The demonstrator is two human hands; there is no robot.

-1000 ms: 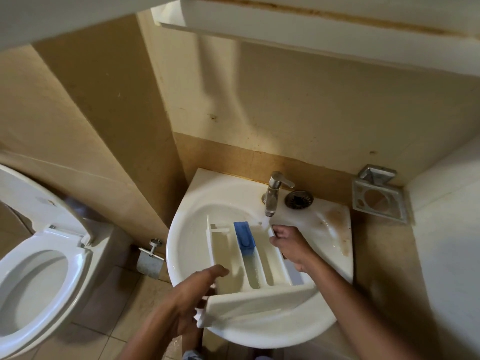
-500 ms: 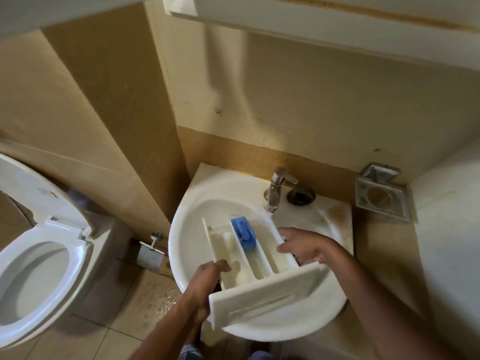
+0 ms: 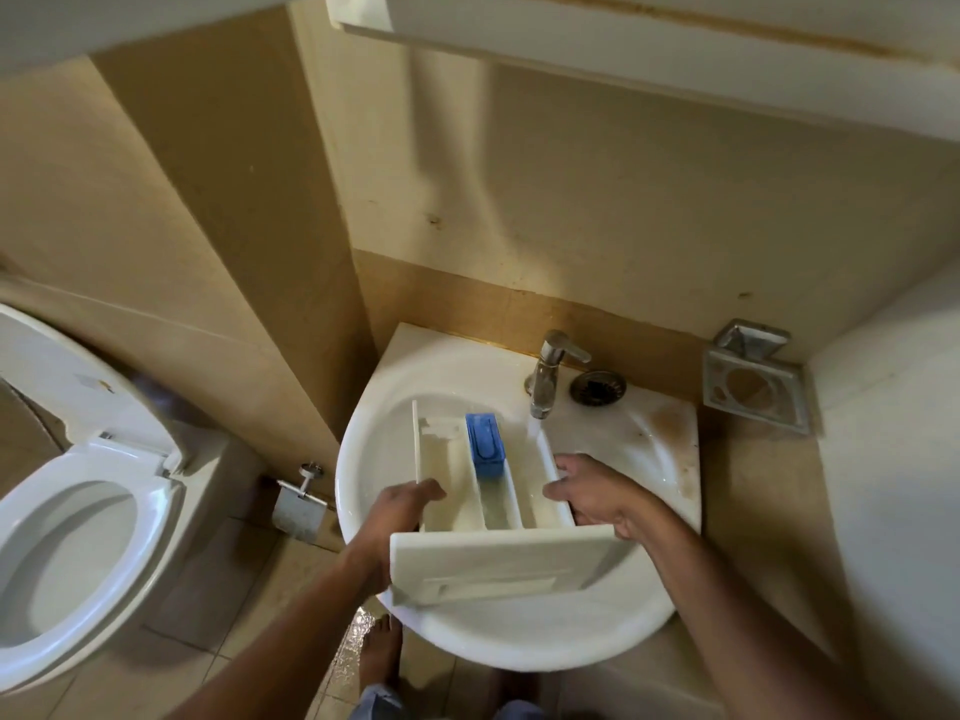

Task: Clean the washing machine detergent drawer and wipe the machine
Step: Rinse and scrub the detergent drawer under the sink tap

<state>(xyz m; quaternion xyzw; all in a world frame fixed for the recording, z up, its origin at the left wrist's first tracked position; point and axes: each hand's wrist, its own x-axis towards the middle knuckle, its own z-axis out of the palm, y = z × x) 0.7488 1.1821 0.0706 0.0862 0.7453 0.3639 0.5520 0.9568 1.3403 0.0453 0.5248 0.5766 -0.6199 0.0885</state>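
Note:
The white detergent drawer (image 3: 498, 566) lies over the white sink (image 3: 519, 636), its front panel toward me and its compartments pointing at the tap (image 3: 548, 374). A blue insert (image 3: 485, 443) sits in the middle compartment. Water runs from the tap onto the drawer's far right corner. My left hand (image 3: 402, 511) grips the drawer's left wall near the front panel. My right hand (image 3: 597, 493) grips the right wall, fingers over its edge.
A toilet (image 3: 78, 511) with raised lid stands at the left. A metal paper holder (image 3: 298, 504) hangs on the wall beside the sink. A drain strainer (image 3: 597, 387) lies by the tap, and a metal soap holder (image 3: 756, 387) is mounted at the right. My bare foot (image 3: 382, 652) is below the sink.
The drawer has swung so its front panel faces me more squarely. My right hand slid from the far end toward the front along the right wall. My left hand shifted up its left side.

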